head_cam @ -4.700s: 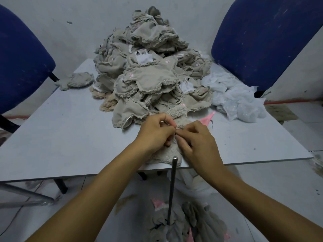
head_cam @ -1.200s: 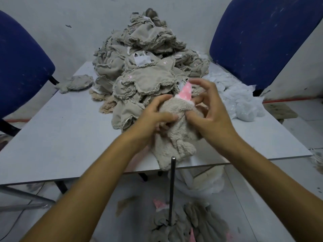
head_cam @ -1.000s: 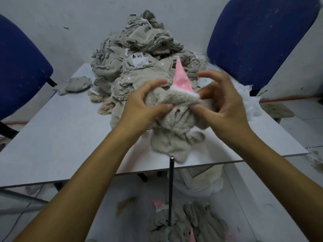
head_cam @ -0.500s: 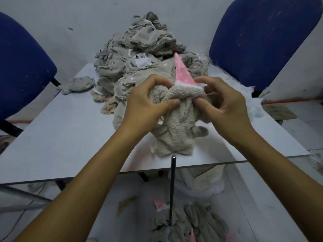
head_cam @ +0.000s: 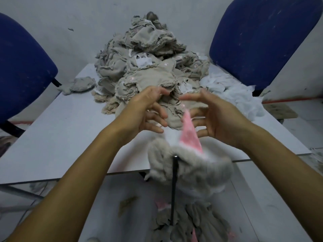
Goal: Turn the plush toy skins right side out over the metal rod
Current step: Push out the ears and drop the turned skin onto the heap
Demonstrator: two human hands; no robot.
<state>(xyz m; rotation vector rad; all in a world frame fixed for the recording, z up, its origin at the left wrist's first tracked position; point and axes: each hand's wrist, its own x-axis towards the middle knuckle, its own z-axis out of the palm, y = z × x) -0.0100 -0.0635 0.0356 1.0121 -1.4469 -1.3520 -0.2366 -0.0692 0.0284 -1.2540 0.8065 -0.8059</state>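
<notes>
Both hands let go since half a second ago: plush skin (head_cam: 190, 168), then pinched between them at chest height, now below them, blurred, beside top of metal rod (head_cam: 174, 182) at near bench (head_cam: 52, 137) edge. Whether skin sits on rod tip or falls past it, cannot tell. Pink ear points up toward right hand (head_cam: 215, 119). Left hand (head_cam: 145, 110) and right hand both wide, fingers spread, holding nothing, above skin, apart from it. Pile of unturned skins (head_cam: 150, 67) behind hands. Finished skins (head_cam: 188, 224) on floor round rod base.
</notes>
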